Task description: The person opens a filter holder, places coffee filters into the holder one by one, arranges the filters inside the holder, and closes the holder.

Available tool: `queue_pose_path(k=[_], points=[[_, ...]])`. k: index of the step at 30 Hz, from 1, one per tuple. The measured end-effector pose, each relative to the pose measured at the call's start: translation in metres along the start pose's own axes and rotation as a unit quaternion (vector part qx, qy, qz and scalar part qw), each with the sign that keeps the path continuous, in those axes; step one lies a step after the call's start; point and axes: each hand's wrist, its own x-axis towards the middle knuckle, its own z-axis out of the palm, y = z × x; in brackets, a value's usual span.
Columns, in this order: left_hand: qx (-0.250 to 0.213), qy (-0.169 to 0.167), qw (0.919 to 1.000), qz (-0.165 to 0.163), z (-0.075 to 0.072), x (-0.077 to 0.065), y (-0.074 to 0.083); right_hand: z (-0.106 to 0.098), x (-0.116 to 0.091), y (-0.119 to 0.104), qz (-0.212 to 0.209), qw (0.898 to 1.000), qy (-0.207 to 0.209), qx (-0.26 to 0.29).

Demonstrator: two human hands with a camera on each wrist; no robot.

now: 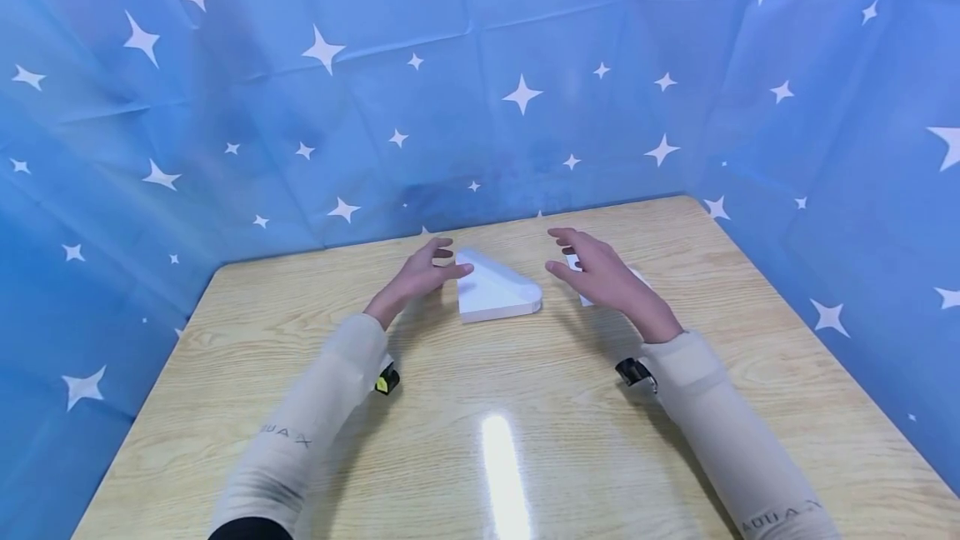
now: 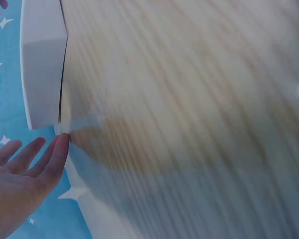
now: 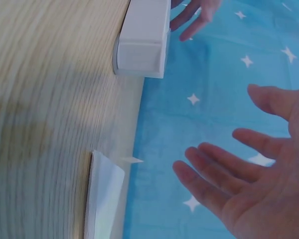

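Observation:
A white wedge-shaped box (image 1: 495,288) with one rounded corner lies on the table between the two hands. My left hand (image 1: 422,273) hovers at its left side, fingers spread and relaxed, the thumb tip overlapping the box's edge in the head view. To the right of the box, my right hand (image 1: 600,275) is held over a second, flat white piece (image 1: 585,301) and partly hides it. In the right wrist view this flat white piece (image 3: 105,191) lies apart from the box (image 3: 142,55), and the right fingers (image 3: 209,194) are loosely extended with nothing in them.
The wooden table (image 1: 465,407) has rounded far corners and a bright light reflection near the front. A blue curtain (image 1: 420,90) with white stars hangs along the back and both sides. Each sleeved wrist carries a small dark device (image 1: 636,372).

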Motion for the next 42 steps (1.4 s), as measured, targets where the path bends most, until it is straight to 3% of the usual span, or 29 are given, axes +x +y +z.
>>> queue_pose_path(k=[9, 23, 34, 42], points=[[0.011, 0.001, 0.9999, -0.011, 0.012, 0.01, 0.004, 0.003, 0.0, 0.001, -0.002, 1.0, -0.008, 0.012], [-0.013, -0.036, 0.999, -0.023, 0.011, 0.017, 0.001, 0.009, 0.001, 0.003, -0.007, 1.0, -0.016, -0.009], [-0.017, -0.001, 0.9994, -0.028, 0.013, 0.013, 0.004, 0.011, 0.002, 0.003, -0.009, 1.0, -0.024, -0.011], [-0.038, 0.025, 0.9988, -0.014, 0.017, 0.008, 0.008, 0.012, 0.001, 0.003, -0.01, 0.999, -0.027, -0.014]])
